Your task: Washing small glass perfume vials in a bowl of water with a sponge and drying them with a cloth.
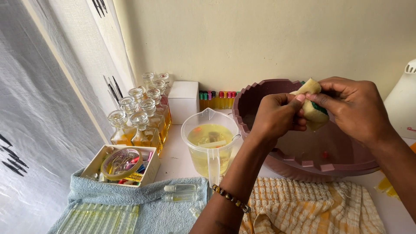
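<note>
Nearest the camera lay a yellow checked cloth [312, 206] and, beside it, a pale blue towel [143, 203], both spread below the grip. Over them the left hand [277, 117] and the right hand [353, 108] met on a yellow sponge [313, 106] with a green backing, each hand clenched on it: the left pinched its near edge between thumb and fingertips, the right wrapped its far side. The sponge was held in the air, directly above the open mauve basin [303, 160] with its notched rim; the basin's inside looked wet, and something small and reddish sat on its bottom. Judging by this, the work appeared midway: the sponge was already in hand over the basin, yet whether it was being wrung or about to be used could not be told, and the glassware around looked untouched. Just left of the grip stood a clear measuring jug [210, 145] of yellow liquid. Further left stood a cluster of stoppered glass bottles [141, 119] with amber liquid, a white box [183, 102], and a row of small coloured-cap vials [219, 99] along the wall. Below and left, two small clear vials [180, 193] rested on the towel beside a tray of oddments [123, 167].
</note>
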